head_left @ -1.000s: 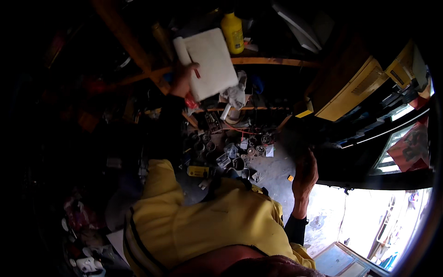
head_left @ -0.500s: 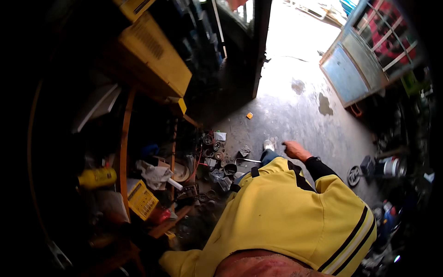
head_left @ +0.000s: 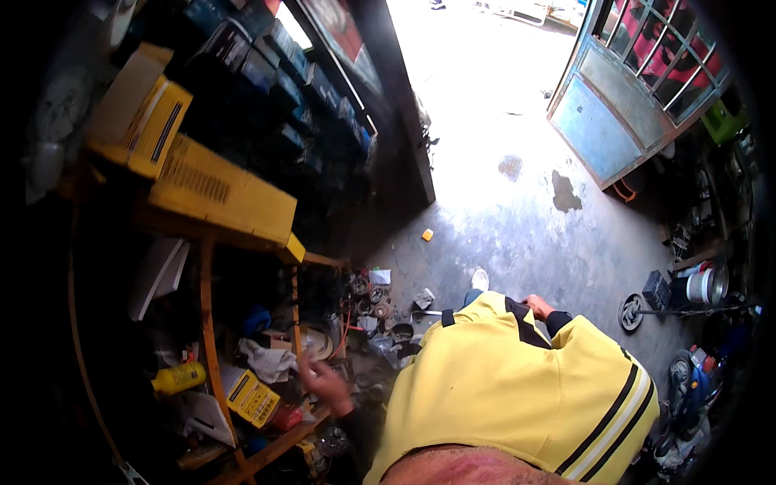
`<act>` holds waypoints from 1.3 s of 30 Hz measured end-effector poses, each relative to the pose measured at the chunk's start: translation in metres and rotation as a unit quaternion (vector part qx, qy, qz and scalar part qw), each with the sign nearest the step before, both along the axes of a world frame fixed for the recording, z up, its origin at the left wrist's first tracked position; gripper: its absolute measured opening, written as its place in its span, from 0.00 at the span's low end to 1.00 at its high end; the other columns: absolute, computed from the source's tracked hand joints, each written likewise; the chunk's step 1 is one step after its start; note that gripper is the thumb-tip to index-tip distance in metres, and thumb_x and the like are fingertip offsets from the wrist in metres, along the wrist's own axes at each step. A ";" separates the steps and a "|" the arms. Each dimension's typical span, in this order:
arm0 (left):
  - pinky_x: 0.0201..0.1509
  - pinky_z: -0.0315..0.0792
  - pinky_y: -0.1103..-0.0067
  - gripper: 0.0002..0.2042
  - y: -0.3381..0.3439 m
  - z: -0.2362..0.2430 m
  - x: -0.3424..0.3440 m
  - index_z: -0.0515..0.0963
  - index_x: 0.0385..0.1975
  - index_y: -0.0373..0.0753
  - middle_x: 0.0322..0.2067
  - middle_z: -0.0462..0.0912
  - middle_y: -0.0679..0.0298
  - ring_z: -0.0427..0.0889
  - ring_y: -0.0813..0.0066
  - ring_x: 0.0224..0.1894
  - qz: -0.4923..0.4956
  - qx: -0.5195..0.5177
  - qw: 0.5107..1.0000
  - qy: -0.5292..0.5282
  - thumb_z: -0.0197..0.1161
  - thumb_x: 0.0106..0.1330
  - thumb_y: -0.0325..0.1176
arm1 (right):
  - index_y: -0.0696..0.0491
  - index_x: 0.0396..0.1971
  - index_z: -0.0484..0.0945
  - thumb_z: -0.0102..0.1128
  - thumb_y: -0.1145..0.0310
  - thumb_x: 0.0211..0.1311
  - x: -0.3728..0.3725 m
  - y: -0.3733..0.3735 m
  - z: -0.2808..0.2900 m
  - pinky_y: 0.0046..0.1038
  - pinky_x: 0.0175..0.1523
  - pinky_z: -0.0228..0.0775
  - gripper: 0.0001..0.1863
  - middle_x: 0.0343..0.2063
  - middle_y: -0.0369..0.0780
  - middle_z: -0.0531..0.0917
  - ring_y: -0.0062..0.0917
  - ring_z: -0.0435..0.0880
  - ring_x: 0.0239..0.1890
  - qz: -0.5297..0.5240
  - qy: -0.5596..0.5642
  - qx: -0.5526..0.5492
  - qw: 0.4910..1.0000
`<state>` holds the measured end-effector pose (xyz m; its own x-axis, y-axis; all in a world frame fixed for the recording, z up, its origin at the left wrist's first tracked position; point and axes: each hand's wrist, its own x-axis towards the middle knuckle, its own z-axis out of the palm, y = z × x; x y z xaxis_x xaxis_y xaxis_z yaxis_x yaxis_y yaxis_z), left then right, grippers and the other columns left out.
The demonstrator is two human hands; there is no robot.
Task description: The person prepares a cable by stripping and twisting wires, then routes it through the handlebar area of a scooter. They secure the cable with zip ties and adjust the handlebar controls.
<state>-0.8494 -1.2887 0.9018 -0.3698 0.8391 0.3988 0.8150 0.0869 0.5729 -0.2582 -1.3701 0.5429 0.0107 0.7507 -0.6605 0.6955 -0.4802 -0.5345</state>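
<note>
My left hand [head_left: 326,388] hangs beside a wooden shelf frame [head_left: 212,339], its fingers slightly blurred and apart, with nothing visible in them. Nearest to it on the shelf are a crumpled pale cloth [head_left: 268,360], a yellow box with dark print [head_left: 252,398] and a red item [head_left: 286,418]. My right hand [head_left: 537,306] is in front of my yellow jacket [head_left: 501,388], partly covered by it. Its fingers look bent, but whether they hold anything is hidden. My white shoe [head_left: 480,280] stands on the concrete floor [head_left: 493,226].
Metal parts [head_left: 378,301] and a dark bowl-like container [head_left: 402,331] clutter the floor beside the shelf. A yellow metal case [head_left: 222,190] sits on top. Ahead, a blue door with bars [head_left: 602,121] stands ajar. To the right are a small wheel [head_left: 630,312] and a white bucket [head_left: 705,285].
My left hand has come into view beside the shelf. My right hand has drawn back from its outstretched position toward my jacket. The view has shifted, showing more of the shelf top.
</note>
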 end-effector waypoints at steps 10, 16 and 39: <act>0.55 0.79 0.56 0.11 0.144 -0.165 0.163 0.83 0.48 0.41 0.50 0.87 0.48 0.84 0.41 0.54 -0.211 -0.363 0.907 0.030 0.62 0.73 0.38 | 0.57 0.36 0.90 0.58 0.68 0.61 0.171 0.158 0.103 0.35 0.43 0.81 0.13 0.27 0.47 0.89 0.33 0.89 0.31 -0.176 -0.050 0.230 0.956; 0.59 0.80 0.56 0.18 0.137 -0.315 0.142 0.86 0.50 0.39 0.51 0.87 0.45 0.86 0.42 0.55 -0.241 -0.598 0.762 0.061 0.61 0.67 0.41 | 0.54 0.34 0.91 0.60 0.70 0.58 0.183 0.173 0.059 0.39 0.48 0.81 0.11 0.34 0.50 0.90 0.43 0.91 0.40 -0.285 -0.013 0.159 0.945; 0.59 0.79 0.60 0.14 0.750 -0.324 0.613 0.88 0.45 0.37 0.45 0.90 0.48 0.88 0.48 0.51 -0.383 -0.460 0.799 -0.053 0.59 0.67 0.33 | 0.63 0.41 0.90 0.64 0.84 0.47 0.412 0.360 0.125 0.33 0.37 0.82 0.18 0.31 0.45 0.90 0.30 0.88 0.30 -0.431 -0.001 0.040 0.901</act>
